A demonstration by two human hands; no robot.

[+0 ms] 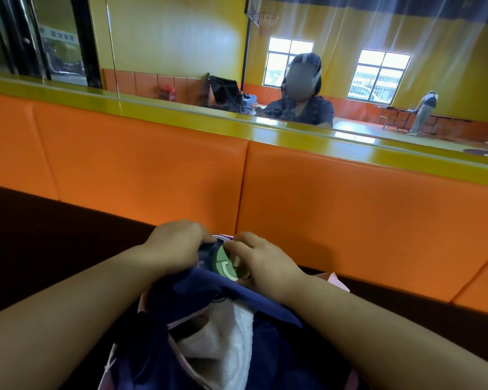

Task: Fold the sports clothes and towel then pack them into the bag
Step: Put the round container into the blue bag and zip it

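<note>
Bag [209, 294], navy with pale pink edging, lies at the near edge of the dark tabletop [54, 249], and both grips are clamped on its far end. The left grip [178, 243] is a bare hand, fingers curled over and pinching the navy fabric at the far rim. The right grip [259, 260], also bare, is curled round the same end just beside it. Its fingertips sit on a round green patch [226, 263] sewn to the bag. The 2 grips almost touch above that patch. Both forearms reach in from the bottom corners and cross over the bag's sides.

Nearer the camera the bag's mouth gapes open. A white towel [223, 342] sits inside it, bunched, with navy cloth lying beside and partly over it. I cannot tell whether that cloth is a garment or the bag's own flap. A strip of pink edge [333, 280] shows just right of the right wrist.

Behind the tabletop stand orange padded panels [350, 206], topped by a glossy yellow-green ledge [181, 111]. Above the ledge a mirror [181, 38] reflects a person wearing a head-mounted rig, 2 bright windows [381, 74] in a yellow wall, a basketball hoop [268, 21], and a 2nd person [423, 111] standing at a far table.
</note>
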